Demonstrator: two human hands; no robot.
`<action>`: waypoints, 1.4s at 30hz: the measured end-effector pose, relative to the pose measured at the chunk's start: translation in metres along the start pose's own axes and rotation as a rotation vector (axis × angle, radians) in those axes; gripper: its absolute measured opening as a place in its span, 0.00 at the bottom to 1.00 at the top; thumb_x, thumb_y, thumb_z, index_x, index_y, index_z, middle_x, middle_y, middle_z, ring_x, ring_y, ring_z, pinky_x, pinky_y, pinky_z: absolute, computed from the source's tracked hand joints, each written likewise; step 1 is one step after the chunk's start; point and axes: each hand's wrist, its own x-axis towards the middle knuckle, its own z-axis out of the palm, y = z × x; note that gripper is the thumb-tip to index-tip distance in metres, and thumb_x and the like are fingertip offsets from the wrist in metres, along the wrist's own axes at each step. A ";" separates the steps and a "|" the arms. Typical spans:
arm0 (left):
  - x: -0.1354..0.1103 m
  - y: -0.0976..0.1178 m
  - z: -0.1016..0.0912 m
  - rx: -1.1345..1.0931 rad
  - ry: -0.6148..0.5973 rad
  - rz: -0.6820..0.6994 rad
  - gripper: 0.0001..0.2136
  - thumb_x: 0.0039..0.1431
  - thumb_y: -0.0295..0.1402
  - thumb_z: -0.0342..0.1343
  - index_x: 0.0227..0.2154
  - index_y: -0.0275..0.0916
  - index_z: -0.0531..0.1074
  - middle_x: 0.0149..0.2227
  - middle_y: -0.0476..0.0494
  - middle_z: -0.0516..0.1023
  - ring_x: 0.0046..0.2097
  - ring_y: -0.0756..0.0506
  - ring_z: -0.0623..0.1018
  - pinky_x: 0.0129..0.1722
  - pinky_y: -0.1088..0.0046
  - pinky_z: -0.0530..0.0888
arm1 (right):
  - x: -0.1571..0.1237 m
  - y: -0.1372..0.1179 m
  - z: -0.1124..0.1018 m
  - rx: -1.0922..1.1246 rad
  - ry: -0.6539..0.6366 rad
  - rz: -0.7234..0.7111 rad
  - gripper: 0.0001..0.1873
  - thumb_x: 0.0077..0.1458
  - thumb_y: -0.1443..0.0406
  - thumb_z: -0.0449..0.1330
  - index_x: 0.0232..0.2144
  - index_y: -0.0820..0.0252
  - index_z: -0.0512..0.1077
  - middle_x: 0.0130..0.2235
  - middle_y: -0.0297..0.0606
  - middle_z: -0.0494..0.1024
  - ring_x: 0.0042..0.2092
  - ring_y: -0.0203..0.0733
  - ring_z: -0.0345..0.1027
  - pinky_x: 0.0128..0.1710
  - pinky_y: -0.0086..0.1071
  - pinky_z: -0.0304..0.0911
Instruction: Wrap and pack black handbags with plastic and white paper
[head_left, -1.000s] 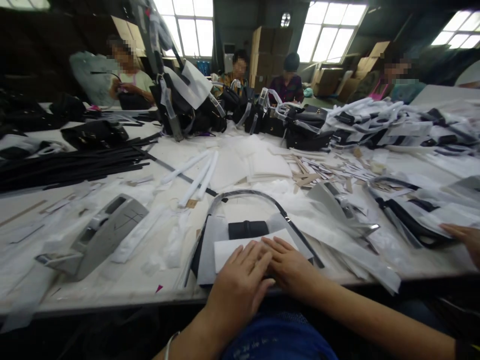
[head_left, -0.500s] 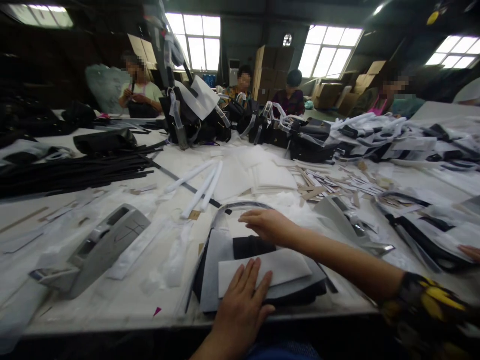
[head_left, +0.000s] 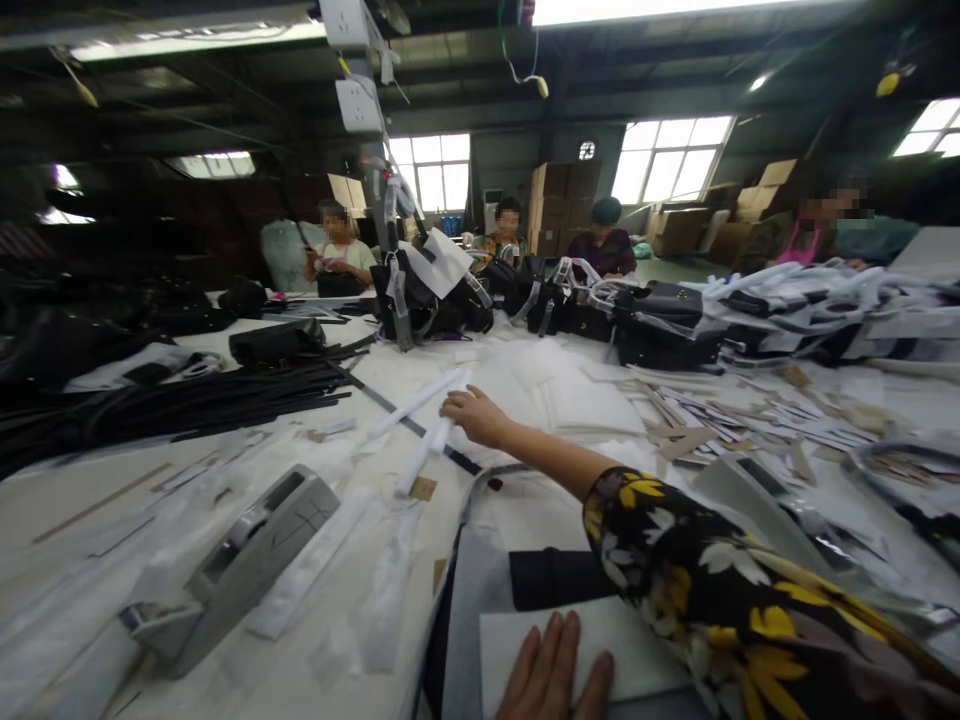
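Note:
My left hand (head_left: 553, 675) lies flat with its fingers spread on a white foam sheet (head_left: 645, 655). That sheet rests on a bag piece with a grey panel (head_left: 476, 575), a black flap (head_left: 551, 578) and a curved handle (head_left: 472, 495). Part of the bag piece is hidden under my right sleeve and by the lower frame edge. Farther out, my right hand (head_left: 476, 415) has its fingers curled down onto a white padded strip (head_left: 420, 460). Another white strip (head_left: 409, 408) lies just left of it, crossing a dark strap (head_left: 390, 408).
Tape dispensers stand at left (head_left: 251, 565) and right (head_left: 780, 515). Stacked white sheets (head_left: 592, 400), cardboard scraps (head_left: 690, 435) and black straps (head_left: 217, 405) cover the table. Black bags (head_left: 667, 325) line its far side, with several people beyond.
My right hand has moved forward and left from above the bag piece to the white strips. My left hand stays on the foam sheet. The view has tilted up.

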 end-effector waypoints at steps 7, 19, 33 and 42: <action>0.016 -0.003 -0.037 -0.297 -0.395 -0.041 0.36 0.56 0.22 0.52 0.68 0.36 0.51 0.68 0.28 0.55 0.67 0.33 0.59 0.59 0.52 0.71 | -0.165 -0.042 -0.144 0.745 0.265 0.106 0.32 0.65 0.62 0.57 0.66 0.58 0.50 0.43 0.39 0.78 0.46 0.42 0.74 0.51 0.40 0.68; 0.057 -0.023 -0.055 -0.337 -0.528 0.065 0.25 0.58 0.19 0.49 0.59 0.32 0.65 0.59 0.23 0.71 0.58 0.34 0.75 0.53 0.54 0.75 | -0.420 -0.212 -0.089 1.655 0.311 0.771 0.21 0.61 0.57 0.62 0.56 0.49 0.70 0.47 0.41 0.78 0.44 0.42 0.76 0.47 0.35 0.72; 0.109 -0.056 -0.073 -0.470 -0.846 0.159 0.23 0.60 0.33 0.57 0.59 0.38 0.67 0.52 0.36 0.80 0.49 0.38 0.81 0.46 0.66 0.76 | -0.357 -0.209 0.014 0.139 0.361 0.299 0.21 0.59 0.75 0.52 0.52 0.60 0.72 0.50 0.46 0.76 0.50 0.49 0.66 0.52 0.43 0.67; 0.083 -0.054 -0.077 -0.565 -0.870 0.015 0.26 0.67 0.37 0.46 0.66 0.36 0.58 0.66 0.33 0.62 0.65 0.40 0.65 0.62 0.59 0.66 | -0.327 -0.190 0.068 0.030 0.597 0.228 0.12 0.66 0.68 0.57 0.47 0.53 0.77 0.44 0.35 0.82 0.46 0.41 0.72 0.45 0.37 0.66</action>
